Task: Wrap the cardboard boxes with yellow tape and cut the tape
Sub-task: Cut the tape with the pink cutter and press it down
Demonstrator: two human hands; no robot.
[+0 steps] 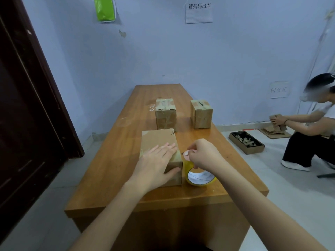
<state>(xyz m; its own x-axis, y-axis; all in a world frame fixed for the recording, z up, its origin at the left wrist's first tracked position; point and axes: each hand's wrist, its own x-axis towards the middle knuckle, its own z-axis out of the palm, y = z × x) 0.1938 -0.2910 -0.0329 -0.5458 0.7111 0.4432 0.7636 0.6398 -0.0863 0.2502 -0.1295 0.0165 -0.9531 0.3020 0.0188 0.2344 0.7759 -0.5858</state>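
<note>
- Head view: the left hand lies flat, fingers straight, on the near brown cardboard box on the long wooden table.
- The right hand pinches a small pink cutter at the box's right edge.
- The yellow tape roll stands touching that box.
- Two taped cardboard boxes stand farther back.

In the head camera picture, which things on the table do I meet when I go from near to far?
Yellow tape roll → near cardboard box under the left hand → two taped boxes at the far end: left one, right one.
</note>
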